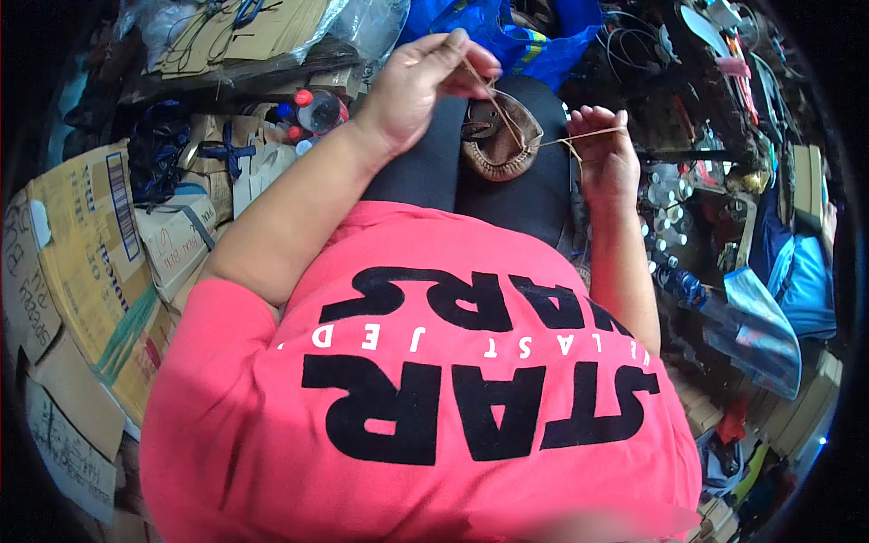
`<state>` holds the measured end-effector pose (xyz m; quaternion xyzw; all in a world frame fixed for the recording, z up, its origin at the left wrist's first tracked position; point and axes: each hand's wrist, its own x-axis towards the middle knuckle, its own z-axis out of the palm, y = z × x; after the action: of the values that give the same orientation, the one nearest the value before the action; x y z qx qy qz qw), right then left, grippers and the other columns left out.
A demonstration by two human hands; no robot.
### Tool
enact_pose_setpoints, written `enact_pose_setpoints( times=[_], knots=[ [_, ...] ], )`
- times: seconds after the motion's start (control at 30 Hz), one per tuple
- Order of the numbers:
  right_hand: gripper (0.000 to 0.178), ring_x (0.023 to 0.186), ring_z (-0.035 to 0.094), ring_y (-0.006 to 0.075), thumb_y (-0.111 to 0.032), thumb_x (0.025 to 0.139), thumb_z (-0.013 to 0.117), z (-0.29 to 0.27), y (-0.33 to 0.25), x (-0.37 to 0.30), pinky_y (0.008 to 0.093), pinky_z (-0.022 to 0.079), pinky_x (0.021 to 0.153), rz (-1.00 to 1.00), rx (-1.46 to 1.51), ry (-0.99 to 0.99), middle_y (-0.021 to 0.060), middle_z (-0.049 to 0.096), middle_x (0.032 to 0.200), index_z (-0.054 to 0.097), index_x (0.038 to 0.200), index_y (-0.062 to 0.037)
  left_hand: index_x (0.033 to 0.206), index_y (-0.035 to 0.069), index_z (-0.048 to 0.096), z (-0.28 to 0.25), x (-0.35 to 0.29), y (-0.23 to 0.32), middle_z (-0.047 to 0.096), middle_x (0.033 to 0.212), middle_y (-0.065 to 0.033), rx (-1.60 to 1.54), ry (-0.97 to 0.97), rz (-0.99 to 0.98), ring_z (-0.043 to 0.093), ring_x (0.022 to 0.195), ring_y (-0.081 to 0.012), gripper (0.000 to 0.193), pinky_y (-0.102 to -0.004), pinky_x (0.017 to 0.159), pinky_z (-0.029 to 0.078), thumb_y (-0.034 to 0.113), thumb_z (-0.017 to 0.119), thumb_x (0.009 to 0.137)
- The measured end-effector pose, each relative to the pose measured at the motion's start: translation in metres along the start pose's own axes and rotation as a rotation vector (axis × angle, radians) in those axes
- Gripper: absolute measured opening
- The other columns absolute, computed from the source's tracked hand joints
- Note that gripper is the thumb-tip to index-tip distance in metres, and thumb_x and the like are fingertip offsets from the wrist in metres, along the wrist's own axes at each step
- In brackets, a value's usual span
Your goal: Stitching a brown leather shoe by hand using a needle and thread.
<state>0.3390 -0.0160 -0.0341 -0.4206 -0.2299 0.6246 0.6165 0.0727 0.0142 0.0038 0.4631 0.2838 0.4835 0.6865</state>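
Observation:
A brown leather moccasin [495,161] rests on my dark-trousered thighs, a row of gathered stitches along its curved rim. Tan thread [563,141] runs from the stitched rim out to both hands. At the upper left of the shoe, my left hand [418,83] is closed, pinching one length of thread between thumb and fingers. My right hand [608,165], to the right of the shoe, pinches the other length, drawn nearly straight. Some slack thread hangs beside its palm. Whether a needle is on the thread is too small to tell.
A blue bag [543,41] lies beyond my knees. Cardboard boxes [90,244] stand along the left, near red-capped bottles [321,110]. Flat brown sheets [240,41] are stacked at the upper left. Several clear plastic bottles [667,204] and a light-blue plastic sheet [760,321] are on the right.

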Motion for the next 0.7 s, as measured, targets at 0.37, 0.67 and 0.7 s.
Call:
enact_pose_setpoints(
  times=[0.37,0.67,0.7],
  knots=[
    [0.044,0.048,0.026,0.0134,-0.034,0.101,0.038,-0.007,-0.011,-0.036,0.0326,0.039,0.066,0.248,0.312,-0.290,-0.0009,0.028,0.054,0.036,0.064,-0.0118,0.060,0.016,0.034,-0.022,0.010,0.004,0.024,0.052,0.0047,-0.373,0.045,-0.356,0.024,0.044,-0.0090,0.044,-0.0293,0.062,0.039,0.032,0.040,0.101],
    [0.029,0.097,0.060,0.0141,-0.009,0.090,0.058,-0.100,-0.067,-0.033,0.0269,0.045,0.088,0.073,-1.050,-0.051,0.0066,0.064,0.108,0.058,0.118,-0.0001,0.112,0.007,0.066,-0.121,-0.001,0.058,0.061,0.104,-0.0041,0.952,0.062,-0.202,0.060,0.101,-0.0138,0.027,-0.0278,0.085,0.048,0.008,0.060,0.085],
    [0.028,0.096,0.059,0.0127,-0.008,0.090,0.059,-0.110,-0.073,-0.030,0.0261,0.044,0.087,-0.033,-1.060,-0.007,0.0060,0.064,0.107,0.058,0.117,0.0001,0.110,0.007,0.066,-0.119,-0.002,0.062,0.061,0.106,-0.0038,0.762,0.186,-0.180,0.059,0.100,-0.0146,0.028,-0.0277,0.086,0.047,0.007,0.061,0.083]
  ],
)
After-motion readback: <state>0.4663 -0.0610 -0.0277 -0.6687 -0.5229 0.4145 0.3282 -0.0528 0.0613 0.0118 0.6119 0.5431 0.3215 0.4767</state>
